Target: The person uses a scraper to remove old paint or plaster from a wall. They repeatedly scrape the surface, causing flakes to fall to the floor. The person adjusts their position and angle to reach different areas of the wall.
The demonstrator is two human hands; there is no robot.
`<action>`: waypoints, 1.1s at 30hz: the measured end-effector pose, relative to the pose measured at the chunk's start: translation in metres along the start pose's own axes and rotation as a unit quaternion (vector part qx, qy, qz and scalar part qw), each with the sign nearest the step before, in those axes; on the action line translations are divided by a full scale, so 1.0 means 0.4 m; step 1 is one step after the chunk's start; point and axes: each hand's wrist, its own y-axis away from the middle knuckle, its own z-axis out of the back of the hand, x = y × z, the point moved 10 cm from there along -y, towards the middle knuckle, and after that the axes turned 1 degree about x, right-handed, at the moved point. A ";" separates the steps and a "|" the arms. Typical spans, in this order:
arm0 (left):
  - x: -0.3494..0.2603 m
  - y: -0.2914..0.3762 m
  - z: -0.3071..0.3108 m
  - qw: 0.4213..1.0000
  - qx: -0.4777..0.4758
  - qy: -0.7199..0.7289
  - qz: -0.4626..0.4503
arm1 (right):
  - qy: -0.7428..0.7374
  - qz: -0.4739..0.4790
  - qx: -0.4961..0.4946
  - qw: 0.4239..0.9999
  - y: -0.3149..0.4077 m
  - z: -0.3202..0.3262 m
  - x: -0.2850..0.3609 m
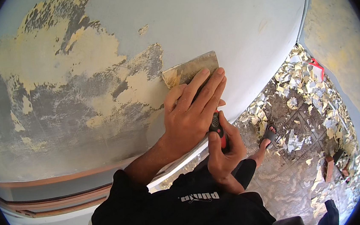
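A wide metal scraper (195, 64) lies with its blade against the painted wall (239, 20), beside a patch stripped of grey paint. My left hand (188, 115) is spread over the back of the blade, fingertips pressing near its upper edge and the thumb tip showing at the right side. My right hand (226, 150) grips the scraper's black and red handle (215, 123) from below, between thumb and fingers. The stripped patch (69, 90) shows yellowish and dark grey layers. Part of the blade is hidden under my left hand.
Peeled paint flakes (292, 73) litter the patterned tile floor (278, 174) to the right, around my sandalled foot (268, 136). A brick (328, 168) lies near the far right wall (337, 34). A brown wooden frame (57, 179) runs below the stripped patch at left.
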 end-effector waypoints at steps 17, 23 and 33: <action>0.017 0.013 0.034 1.000 -0.012 0.004 0.020 | 0.020 -0.013 0.043 0.999 0.007 -0.027 0.035; 0.014 0.038 0.031 1.000 -0.012 0.005 0.009 | 0.009 0.025 0.028 0.999 0.014 -0.036 0.023; 0.029 -0.076 0.046 1.000 -0.018 0.024 0.001 | -0.010 -0.034 0.020 0.999 -0.070 -0.050 0.056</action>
